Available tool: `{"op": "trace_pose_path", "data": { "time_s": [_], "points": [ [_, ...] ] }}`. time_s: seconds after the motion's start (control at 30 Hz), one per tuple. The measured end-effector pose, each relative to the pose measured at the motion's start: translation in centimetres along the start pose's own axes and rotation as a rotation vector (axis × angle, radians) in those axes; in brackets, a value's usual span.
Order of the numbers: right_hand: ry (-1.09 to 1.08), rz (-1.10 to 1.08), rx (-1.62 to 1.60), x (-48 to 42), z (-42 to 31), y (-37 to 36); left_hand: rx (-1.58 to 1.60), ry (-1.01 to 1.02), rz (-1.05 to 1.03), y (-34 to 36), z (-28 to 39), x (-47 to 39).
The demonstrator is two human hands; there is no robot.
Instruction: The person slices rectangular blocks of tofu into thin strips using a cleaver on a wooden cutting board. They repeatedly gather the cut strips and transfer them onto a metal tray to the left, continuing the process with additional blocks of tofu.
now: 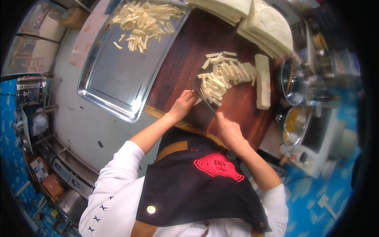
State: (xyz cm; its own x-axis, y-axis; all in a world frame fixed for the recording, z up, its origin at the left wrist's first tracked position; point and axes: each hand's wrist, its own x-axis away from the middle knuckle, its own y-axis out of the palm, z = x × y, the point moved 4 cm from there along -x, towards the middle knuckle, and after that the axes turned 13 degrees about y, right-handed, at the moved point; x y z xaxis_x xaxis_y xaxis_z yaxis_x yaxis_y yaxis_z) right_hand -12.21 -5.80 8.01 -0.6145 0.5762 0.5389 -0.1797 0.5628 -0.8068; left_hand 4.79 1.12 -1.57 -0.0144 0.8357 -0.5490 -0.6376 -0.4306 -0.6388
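Note:
My right hand [230, 130] grips the handle of a knife [209, 106], its blade slanting up and left over the dark wooden board [183, 65]. Bent fingers of my left hand [184, 103] rest close to the blade's far end. Beside them a small pale piece [198, 101] shows between hand and blade; what the fingertips touch is hidden. Just beyond the knife lies a heap of cut pale strips [213, 86], seemingly flatbread or dough. More strips [237, 70] lie in a row behind. To their right is a long uncut stacked slab [263, 81].
A steel tray [118, 74] at the left holds a pile of strips [145, 17] at its far end. Stacked pale sheets [263, 28] stand at the board's far right. Metal bowls [293, 80] and a bowl with yellow contents [294, 124] are right of the board.

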Motion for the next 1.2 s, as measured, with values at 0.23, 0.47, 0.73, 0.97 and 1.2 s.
{"op": "trace_pose_path", "data": {
  "time_s": [0.23,0.47,0.73,0.97,1.2],
  "points": [
    [-0.026,0.257,-0.184,-6.0,-2.1,3.3,0.052,0.022,0.072,0.3,-0.4,0.4],
    [-0.063,0.142,-0.156,-2.5,-0.5,0.9,0.017,0.012,0.106,0.1,-0.4,0.4],
    [0.006,0.152,-0.178,-5.9,-2.8,3.0,0.052,0.015,0.098,0.4,-0.4,0.4],
    [-0.069,0.331,-0.259,-5.3,-1.3,1.7,0.042,0.025,0.127,-0.3,-0.3,0.2],
    [0.025,-0.044,-0.226,-1.4,-0.6,1.1,0.06,0.029,0.112,0.3,-0.5,1.1]
  ]
}}
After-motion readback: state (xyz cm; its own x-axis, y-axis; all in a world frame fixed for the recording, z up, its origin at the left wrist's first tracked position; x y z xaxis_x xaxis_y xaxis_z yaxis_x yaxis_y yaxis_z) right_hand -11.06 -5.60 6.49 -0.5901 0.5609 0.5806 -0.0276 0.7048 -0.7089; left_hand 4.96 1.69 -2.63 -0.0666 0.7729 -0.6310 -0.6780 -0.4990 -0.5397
